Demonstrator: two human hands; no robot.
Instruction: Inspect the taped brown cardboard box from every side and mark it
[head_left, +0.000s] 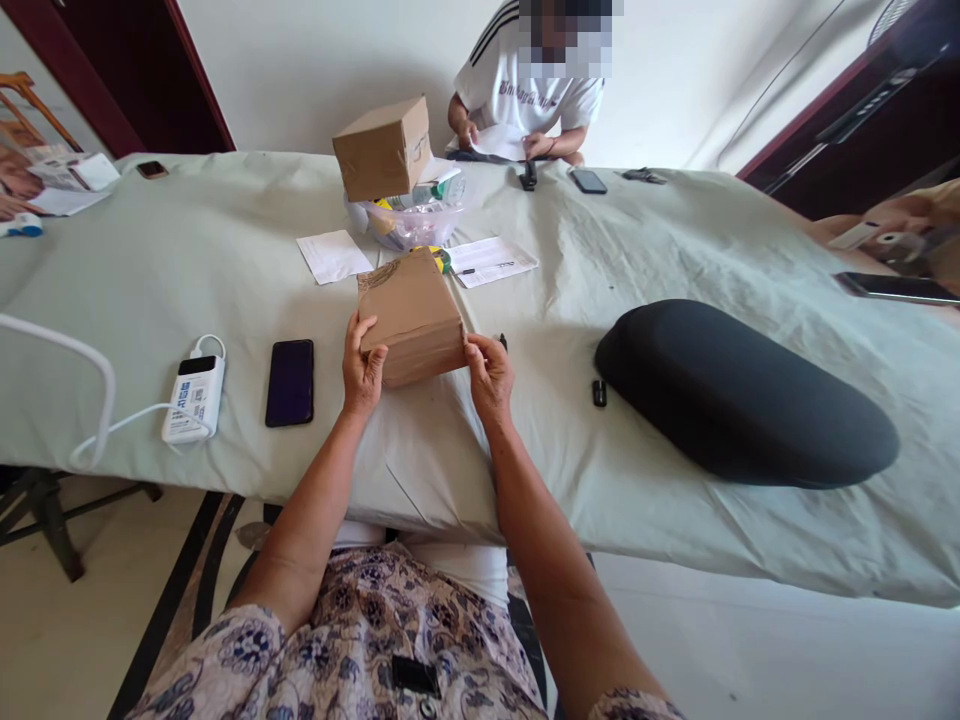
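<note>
A brown cardboard box (pixel 411 312) sits in front of me near the middle of the table, tilted slightly to one side. My left hand (pixel 362 365) grips its left side, with the thumb on the near face. At the box's right near corner, my right hand (pixel 489 375) pinches the edge between thumb and fingers. Just beyond that hand, a small dark object (pixel 502 343) is partly hidden. A yellow and green roll (pixel 435 258) shows behind the box, beside a printed sheet (pixel 495 262) with a pen (pixel 466 272) on it.
A dark phone (pixel 289 383) and a white power bank (pixel 195 398) with a cable lie left. To the right are a black seat-shaped cushion (pixel 742 395) and a small black item (pixel 599 393). Behind, another box (pixel 382 155) rests on a plastic basin (pixel 412 228). Other people sit around.
</note>
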